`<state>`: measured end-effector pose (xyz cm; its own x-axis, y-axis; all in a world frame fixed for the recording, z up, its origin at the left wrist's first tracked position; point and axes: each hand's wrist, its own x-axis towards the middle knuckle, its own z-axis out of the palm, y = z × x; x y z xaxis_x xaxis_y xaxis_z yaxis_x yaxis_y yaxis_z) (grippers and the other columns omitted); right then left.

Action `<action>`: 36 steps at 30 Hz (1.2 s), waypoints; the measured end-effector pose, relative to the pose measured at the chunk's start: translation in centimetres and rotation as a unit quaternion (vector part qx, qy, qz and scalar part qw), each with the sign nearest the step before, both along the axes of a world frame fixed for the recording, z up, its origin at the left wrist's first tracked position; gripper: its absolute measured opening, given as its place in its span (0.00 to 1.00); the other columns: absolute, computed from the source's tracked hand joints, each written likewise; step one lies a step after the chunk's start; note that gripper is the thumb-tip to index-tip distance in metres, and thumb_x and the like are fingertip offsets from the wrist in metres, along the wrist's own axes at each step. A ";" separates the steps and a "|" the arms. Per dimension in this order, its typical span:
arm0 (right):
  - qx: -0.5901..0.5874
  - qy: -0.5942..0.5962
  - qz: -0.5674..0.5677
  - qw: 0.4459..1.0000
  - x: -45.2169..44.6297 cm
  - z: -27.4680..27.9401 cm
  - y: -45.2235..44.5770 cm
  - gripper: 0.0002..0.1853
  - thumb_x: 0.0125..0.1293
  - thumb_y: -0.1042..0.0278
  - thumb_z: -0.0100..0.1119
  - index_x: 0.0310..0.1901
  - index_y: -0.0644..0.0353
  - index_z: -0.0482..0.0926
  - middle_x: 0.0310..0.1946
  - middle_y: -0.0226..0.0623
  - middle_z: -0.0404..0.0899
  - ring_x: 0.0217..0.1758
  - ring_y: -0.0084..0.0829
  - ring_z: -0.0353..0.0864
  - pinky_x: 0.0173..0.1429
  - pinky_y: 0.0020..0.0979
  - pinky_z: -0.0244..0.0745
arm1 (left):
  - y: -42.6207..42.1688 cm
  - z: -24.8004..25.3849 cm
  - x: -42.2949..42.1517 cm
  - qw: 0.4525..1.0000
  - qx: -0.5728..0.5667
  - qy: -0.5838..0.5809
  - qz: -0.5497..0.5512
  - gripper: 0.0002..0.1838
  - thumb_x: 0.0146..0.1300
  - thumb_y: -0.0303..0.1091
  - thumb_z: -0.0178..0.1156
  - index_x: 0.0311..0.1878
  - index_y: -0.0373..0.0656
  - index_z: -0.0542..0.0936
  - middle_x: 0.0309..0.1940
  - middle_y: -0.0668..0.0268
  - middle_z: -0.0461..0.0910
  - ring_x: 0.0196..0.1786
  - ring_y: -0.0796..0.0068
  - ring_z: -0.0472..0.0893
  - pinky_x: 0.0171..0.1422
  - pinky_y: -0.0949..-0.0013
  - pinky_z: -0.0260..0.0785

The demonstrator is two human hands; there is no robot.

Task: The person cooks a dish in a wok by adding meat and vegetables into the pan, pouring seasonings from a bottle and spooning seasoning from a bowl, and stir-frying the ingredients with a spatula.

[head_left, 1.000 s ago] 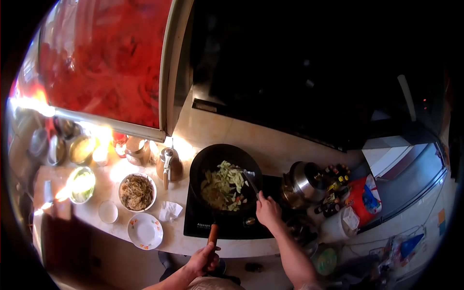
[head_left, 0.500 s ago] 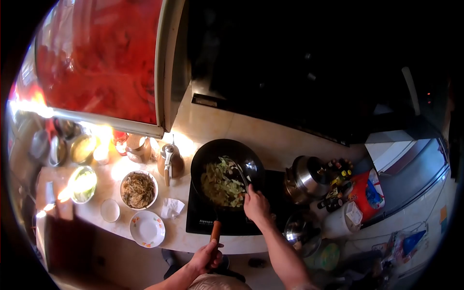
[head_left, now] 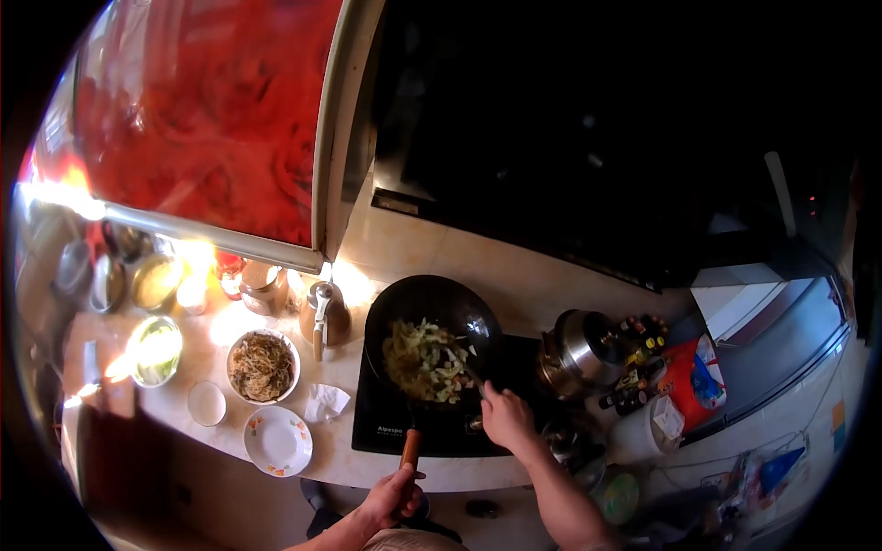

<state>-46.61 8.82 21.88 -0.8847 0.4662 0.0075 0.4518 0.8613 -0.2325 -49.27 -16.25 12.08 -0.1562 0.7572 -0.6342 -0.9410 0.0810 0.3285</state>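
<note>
A dark wok [head_left: 432,292] sits on the black induction cooker [head_left: 381,436], holding chopped cabbage-like vegetables [head_left: 427,358]. My left hand [head_left: 395,494] is wrapped round the wok's wooden handle [head_left: 411,448] at the near side. Closed on a cooking spatula [head_left: 474,375], my right hand [head_left: 505,418] is over the wok's right front edge. The spatula slants into the pan, and its blade is hard to make out against the food.
Left of the cooker are a bowl of noodle-like food [head_left: 263,365], a floral plate [head_left: 277,443], a crumpled tissue [head_left: 326,402] and a kettle-like pot [head_left: 328,317]. A steel pot [head_left: 579,354] and several bottles [head_left: 643,358] stand right. The dark range hood [head_left: 514,184] overhangs behind.
My right hand has drawn the spatula back, down and to the right, and the vegetables are rearranged. My left hand stays on the wok handle. The view has shifted slightly.
</note>
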 end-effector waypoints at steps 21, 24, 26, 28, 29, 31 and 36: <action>-0.023 0.016 -0.017 0.999 -4.8 -3.6 0.4 0.24 0.67 0.60 0.50 0.62 0.59 0.70 0.38 0.53 0.78 0.42 0.53 0.79 0.44 0.50 0.75 | 0.0 0.7 -0.1 1.000 -0.001 -0.010 -0.001 0.23 0.70 0.55 0.50 0.51 0.43 0.70 0.22 0.67 0.68 0.19 0.76 0.65 0.19 0.74 0.52; -0.063 0.077 0.088 0.991 -2.7 -5.0 -1.7 0.24 0.68 0.60 0.50 0.63 0.60 0.69 0.37 0.53 0.77 0.39 0.52 0.78 0.41 0.47 0.75 | 0.0 0.3 0.0 0.999 0.012 -0.029 0.010 0.23 0.70 0.55 0.50 0.50 0.43 0.70 0.22 0.67 0.68 0.19 0.75 0.65 0.20 0.74 0.51; -0.054 0.036 0.093 0.994 -0.1 -1.8 -2.3 0.24 0.69 0.61 0.51 0.64 0.61 0.68 0.36 0.50 0.76 0.35 0.50 0.78 0.37 0.45 0.75 | 0.1 0.5 0.0 0.999 0.012 -0.030 0.008 0.23 0.70 0.55 0.50 0.50 0.43 0.70 0.22 0.67 0.68 0.19 0.75 0.65 0.20 0.74 0.51; -0.030 -0.061 0.112 0.991 2.5 1.3 -1.6 0.24 0.68 0.62 0.51 0.64 0.60 0.68 0.35 0.47 0.75 0.32 0.48 0.78 0.34 0.45 0.74 | 0.1 0.4 0.0 0.999 0.012 -0.028 0.010 0.23 0.70 0.55 0.50 0.50 0.43 0.70 0.22 0.67 0.68 0.20 0.75 0.65 0.20 0.74 0.50; 0.000 -0.066 0.099 0.993 3.6 2.6 -1.1 0.23 0.68 0.63 0.53 0.64 0.56 0.69 0.35 0.44 0.76 0.32 0.46 0.79 0.34 0.43 0.74 | 0.1 0.3 -0.1 1.000 0.009 -0.021 0.004 0.23 0.70 0.55 0.50 0.50 0.43 0.70 0.22 0.66 0.68 0.20 0.75 0.65 0.20 0.74 0.51; 0.052 -0.106 0.077 0.990 5.1 5.9 -0.8 0.23 0.67 0.63 0.53 0.64 0.53 0.69 0.37 0.42 0.76 0.33 0.45 0.80 0.34 0.42 0.75 | 0.2 0.0 -0.1 1.000 0.007 -0.012 0.000 0.23 0.70 0.56 0.50 0.50 0.43 0.70 0.22 0.66 0.68 0.20 0.75 0.65 0.20 0.74 0.51; 0.025 -0.223 0.060 0.973 3.4 7.3 -0.7 0.27 0.67 0.70 0.47 0.68 0.63 0.62 0.45 0.54 0.76 0.40 0.52 0.80 0.43 0.49 0.75 | 0.2 0.1 0.0 1.000 0.000 -0.020 -0.004 0.23 0.70 0.56 0.50 0.51 0.43 0.69 0.23 0.66 0.69 0.21 0.75 0.65 0.21 0.74 0.53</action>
<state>-43.17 8.16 29.18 -0.8530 0.3689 -0.3693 0.3945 0.9189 0.0067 -49.23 -16.08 12.19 -0.1246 0.7585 -0.6397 -0.9530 0.0879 0.2899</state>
